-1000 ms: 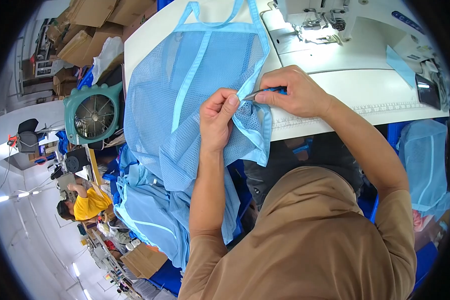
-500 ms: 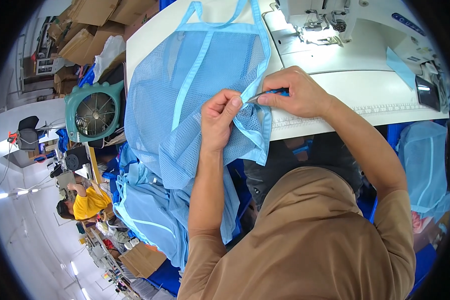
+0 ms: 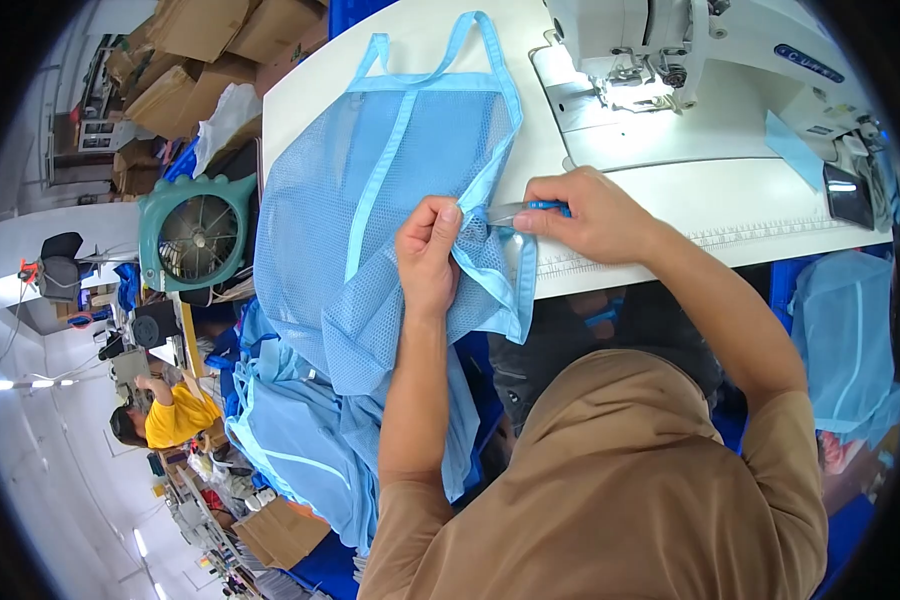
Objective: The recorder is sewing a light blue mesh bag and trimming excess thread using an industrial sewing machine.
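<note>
A light blue mesh bag [image 3: 380, 150] with fabric binding and strap handles lies on the white sewing table [image 3: 685, 190], hanging over its front edge. My left hand [image 3: 425, 260] is closed on the bag's binding at the right side, thumb on top. My right hand [image 3: 600, 220] is closed round small snips [image 3: 550, 208] with blue handles; their metal blades point left at the bag beside my left thumb. The exact contact at the tip is too small to tell. A white sewing machine [image 3: 650, 45] with its lamp lit stands behind my right hand.
A green fan [image 3: 195, 235] and cardboard boxes [image 3: 190, 85] are at the left. More blue mesh pieces [image 3: 300, 440] are piled below the table's left, another [image 3: 840, 350] at the right. A phone-like black object [image 3: 848, 200] lies on the table. A person in yellow [image 3: 180, 410] works farther left.
The view has shifted slightly. Both hands sit a little lower, the left also farther left. The binding under the snips has shifted, and the strap loops have changed shape.
</note>
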The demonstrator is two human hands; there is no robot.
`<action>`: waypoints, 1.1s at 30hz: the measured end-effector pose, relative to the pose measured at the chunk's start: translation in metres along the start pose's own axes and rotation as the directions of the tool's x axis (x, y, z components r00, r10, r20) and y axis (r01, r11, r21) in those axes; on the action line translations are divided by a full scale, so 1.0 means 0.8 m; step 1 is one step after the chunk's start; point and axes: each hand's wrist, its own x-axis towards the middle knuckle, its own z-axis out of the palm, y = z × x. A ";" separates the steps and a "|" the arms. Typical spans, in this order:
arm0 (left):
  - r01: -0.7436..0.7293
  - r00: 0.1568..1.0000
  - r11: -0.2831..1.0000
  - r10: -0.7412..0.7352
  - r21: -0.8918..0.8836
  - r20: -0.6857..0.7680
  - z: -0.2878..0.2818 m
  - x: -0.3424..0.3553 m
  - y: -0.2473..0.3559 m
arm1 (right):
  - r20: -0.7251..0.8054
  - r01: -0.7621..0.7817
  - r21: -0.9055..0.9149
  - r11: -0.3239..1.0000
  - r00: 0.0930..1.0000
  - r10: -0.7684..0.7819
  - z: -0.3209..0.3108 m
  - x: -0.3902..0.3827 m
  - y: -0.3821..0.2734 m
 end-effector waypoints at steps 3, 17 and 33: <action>0.003 1.000 0.999 -0.002 0.039 -0.030 -0.001 -0.001 0.000 | -0.056 -0.040 0.124 0.991 0.997 0.048 0.022 -0.013 -0.013; -0.130 0.984 0.991 0.132 0.021 -0.117 0.020 -0.006 -0.003 | -0.305 -0.109 0.195 0.975 0.938 0.166 0.074 -0.027 -0.038; -0.124 0.989 0.992 0.124 -0.002 -0.076 0.019 -0.005 0.000 | -0.235 -0.073 0.114 0.991 0.967 0.098 0.049 -0.012 -0.026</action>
